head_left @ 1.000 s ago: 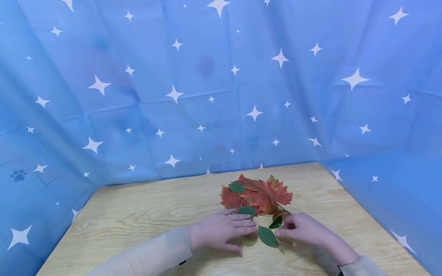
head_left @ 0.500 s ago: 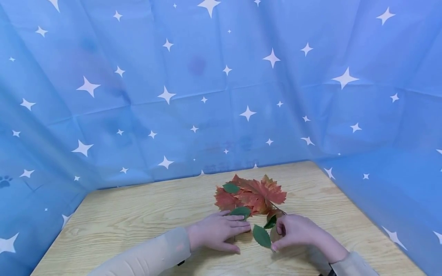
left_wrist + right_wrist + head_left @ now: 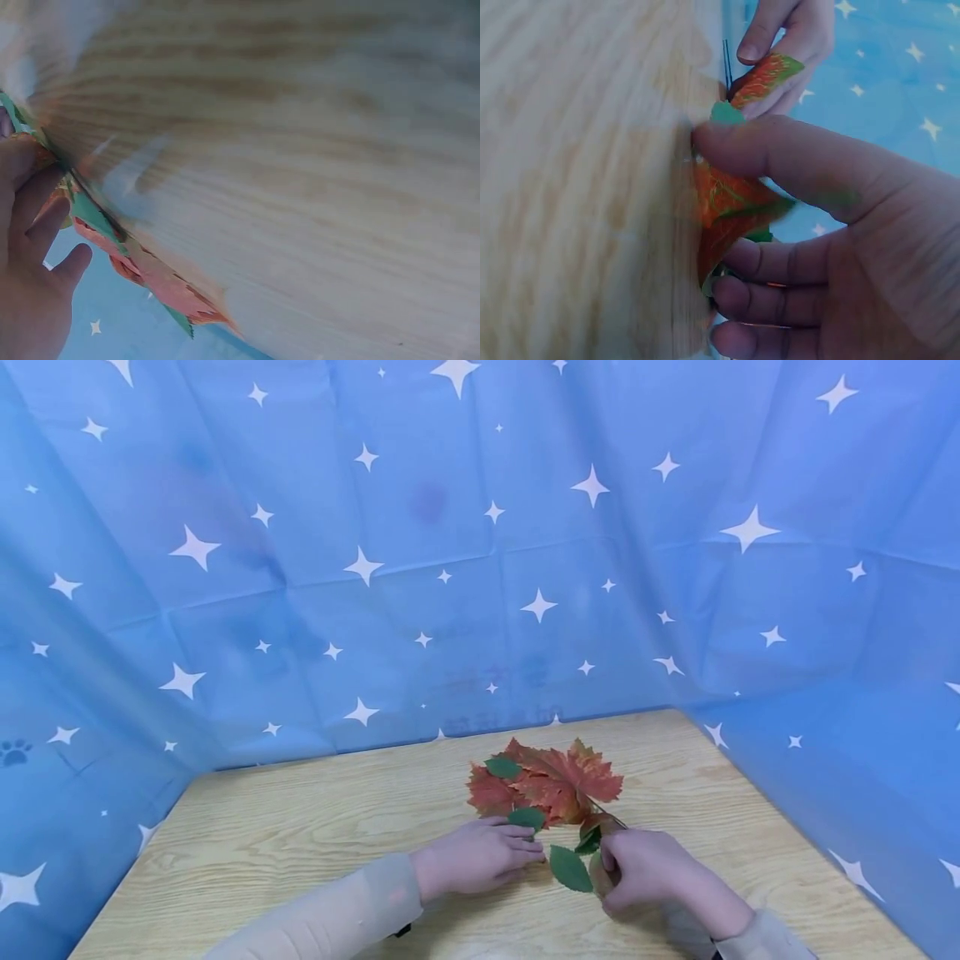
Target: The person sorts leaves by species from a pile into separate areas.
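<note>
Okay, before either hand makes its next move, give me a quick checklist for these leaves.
1. Hands apart: ok, a gap separates the left hand from the right hand.
2. Front green leaf visible: ok, it shows between them.
3. Red leaves resting on the table: ok.
4. Red leaves separated: not ok, they overlap.
5. Right hand's pinch secure: cannot tell, its contact with the orange leaf is unclear.
6. Left hand's grip: cannot tell.
</note>
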`<state>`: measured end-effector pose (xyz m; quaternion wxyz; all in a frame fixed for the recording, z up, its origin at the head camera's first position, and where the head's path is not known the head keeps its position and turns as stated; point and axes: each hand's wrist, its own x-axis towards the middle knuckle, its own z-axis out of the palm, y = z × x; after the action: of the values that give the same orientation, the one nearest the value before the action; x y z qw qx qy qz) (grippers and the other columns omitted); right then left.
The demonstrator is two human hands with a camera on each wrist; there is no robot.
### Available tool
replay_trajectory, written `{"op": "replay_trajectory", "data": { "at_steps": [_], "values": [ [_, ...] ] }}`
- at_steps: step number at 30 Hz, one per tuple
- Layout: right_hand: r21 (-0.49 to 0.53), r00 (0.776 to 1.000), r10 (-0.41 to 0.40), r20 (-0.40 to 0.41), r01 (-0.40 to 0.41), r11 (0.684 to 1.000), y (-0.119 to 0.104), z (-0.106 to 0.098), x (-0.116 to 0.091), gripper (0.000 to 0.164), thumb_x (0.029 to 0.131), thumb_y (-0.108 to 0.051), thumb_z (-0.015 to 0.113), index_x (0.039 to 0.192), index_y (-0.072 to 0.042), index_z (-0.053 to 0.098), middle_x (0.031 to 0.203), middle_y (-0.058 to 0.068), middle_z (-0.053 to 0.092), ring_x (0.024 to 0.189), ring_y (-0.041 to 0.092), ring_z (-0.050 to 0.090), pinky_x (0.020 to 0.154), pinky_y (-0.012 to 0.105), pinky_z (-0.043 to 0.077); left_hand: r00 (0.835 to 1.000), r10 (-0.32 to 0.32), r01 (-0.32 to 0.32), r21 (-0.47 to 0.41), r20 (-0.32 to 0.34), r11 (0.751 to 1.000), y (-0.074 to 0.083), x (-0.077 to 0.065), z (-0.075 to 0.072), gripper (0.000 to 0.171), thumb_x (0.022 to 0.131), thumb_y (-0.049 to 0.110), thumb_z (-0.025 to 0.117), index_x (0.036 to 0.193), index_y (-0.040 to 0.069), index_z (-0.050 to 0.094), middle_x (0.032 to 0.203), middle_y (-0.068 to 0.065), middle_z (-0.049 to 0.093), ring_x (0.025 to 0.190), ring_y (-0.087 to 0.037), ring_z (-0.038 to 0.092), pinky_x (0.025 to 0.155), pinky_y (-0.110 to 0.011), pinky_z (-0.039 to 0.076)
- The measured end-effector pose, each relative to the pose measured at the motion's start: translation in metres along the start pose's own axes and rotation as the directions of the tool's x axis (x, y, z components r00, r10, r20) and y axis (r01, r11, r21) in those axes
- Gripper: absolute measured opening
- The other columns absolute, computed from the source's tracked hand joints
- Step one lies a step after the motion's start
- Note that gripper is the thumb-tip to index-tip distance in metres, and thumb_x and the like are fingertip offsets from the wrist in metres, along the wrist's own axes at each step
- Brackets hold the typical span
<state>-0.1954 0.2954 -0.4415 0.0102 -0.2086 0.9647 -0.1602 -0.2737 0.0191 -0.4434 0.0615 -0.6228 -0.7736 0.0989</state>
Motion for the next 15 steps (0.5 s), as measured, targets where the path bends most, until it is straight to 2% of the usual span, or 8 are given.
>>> {"op": "replay_trajectory", "data": {
  "at_steps": [2, 4, 7, 8, 9, 11, 13, 15],
  "values": [
    [0.020, 1.000, 0.009, -0.002, -0.009, 1.000, 0.001, -0.001, 0.000, 0.023, 0.060, -0.021, 0.073, 0.066, -0.024, 0.051, 0.061, -0.018, 0.043, 0.053, 0.002, 0.036, 0.048, 0.026, 0.030, 1.000, 0.000, 0.000, -0.006, -0.008, 1.000, 0.000, 0.001, 0.000, 0.041, 0.102, 0.033, 0.050, 0.143, 0.025, 0.051, 0.141, 0.013, 0.050, 0.135, -0.007, 0.037, 0.108, -0.035, 0.033],
    [0.039, 1.000, 0.014, 0.000, -0.014, 0.999, 0.001, -0.002, 0.000, 0.019, 0.066, -0.019, 0.071, 0.067, -0.025, 0.053, 0.061, -0.018, 0.045, 0.053, 0.002, 0.039, 0.048, 0.026, 0.033, 1.000, -0.003, 0.003, -0.049, -0.012, 0.999, 0.000, 0.003, 0.001, 0.039, 0.102, 0.032, 0.050, 0.140, 0.025, 0.054, 0.139, 0.012, 0.052, 0.134, -0.006, 0.039, 0.108, -0.034, 0.034],
    [0.072, 1.000, 0.030, 0.002, -0.030, 0.997, 0.002, -0.002, 0.001, 0.019, 0.074, -0.017, 0.070, 0.066, -0.025, 0.054, 0.059, -0.017, 0.044, 0.051, 0.002, 0.038, 0.048, 0.025, 0.033, 0.999, -0.025, 0.020, -0.206, -0.022, 0.978, -0.001, 0.003, -0.001, 0.034, 0.103, 0.028, 0.050, 0.134, 0.021, 0.061, 0.135, 0.006, 0.057, 0.129, -0.006, 0.045, 0.105, -0.029, 0.037],
    [0.081, 0.999, 0.032, -0.004, -0.032, 0.996, 0.002, -0.002, 0.001, 0.020, 0.075, -0.016, 0.069, 0.065, -0.025, 0.054, 0.058, -0.016, 0.043, 0.051, 0.002, 0.038, 0.048, 0.025, 0.032, 0.999, -0.039, 0.031, -0.271, -0.025, 0.962, -0.001, 0.003, -0.002, 0.032, 0.103, 0.028, 0.050, 0.130, 0.019, 0.063, 0.133, 0.004, 0.058, 0.126, -0.006, 0.048, 0.103, -0.028, 0.039],
    [0.090, 0.999, 0.039, -0.007, -0.038, 0.995, 0.002, -0.002, 0.002, 0.021, 0.075, -0.015, 0.068, 0.064, -0.025, 0.053, 0.056, -0.016, 0.041, 0.049, 0.002, 0.036, 0.047, 0.025, 0.030, 0.999, -0.045, 0.034, -0.338, -0.026, 0.940, -0.001, 0.003, -0.003, 0.029, 0.103, 0.027, 0.049, 0.123, 0.017, 0.068, 0.125, 0.002, 0.063, 0.116, -0.004, 0.055, 0.097, -0.023, 0.042],
    [0.119, 0.998, 0.062, -0.020, -0.059, 0.991, 0.002, -0.002, 0.003, 0.022, 0.077, -0.013, 0.066, 0.062, -0.023, 0.053, 0.054, -0.014, 0.038, 0.047, 0.002, 0.032, 0.047, 0.024, 0.028, 0.998, -0.065, 0.045, -0.463, -0.027, 0.885, 0.000, 0.003, -0.006, 0.026, 0.104, 0.025, 0.047, 0.103, 0.014, 0.071, 0.100, 0.004, 0.068, 0.088, 0.001, 0.060, 0.080, -0.014, 0.045],
    [0.139, 0.995, 0.080, -0.057, -0.071, 0.988, 0.002, -0.002, 0.004, 0.022, 0.078, -0.011, 0.065, 0.063, -0.022, 0.053, 0.054, -0.013, 0.038, 0.047, 0.002, 0.032, 0.047, 0.023, 0.028, 0.996, -0.085, 0.059, -0.558, -0.021, 0.828, 0.001, 0.003, -0.008, 0.030, 0.105, 0.025, 0.044, 0.084, 0.015, 0.062, 0.074, 0.006, 0.057, 0.062, 0.000, 0.049, 0.063, -0.013, 0.041],
    [0.177, 0.990, 0.107, -0.090, -0.090, 0.980, 0.004, -0.002, 0.005, 0.023, 0.081, -0.010, 0.065, 0.064, -0.021, 0.054, 0.054, -0.012, 0.040, 0.047, 0.003, 0.033, 0.048, 0.023, 0.030, 0.994, -0.111, 0.084, -0.650, -0.001, 0.755, 0.002, 0.003, -0.010, 0.034, 0.106, 0.026, 0.042, 0.075, 0.014, 0.049, 0.062, 0.005, 0.039, 0.050, -0.007, 0.033, 0.052, -0.017, 0.033]
  ]
}}
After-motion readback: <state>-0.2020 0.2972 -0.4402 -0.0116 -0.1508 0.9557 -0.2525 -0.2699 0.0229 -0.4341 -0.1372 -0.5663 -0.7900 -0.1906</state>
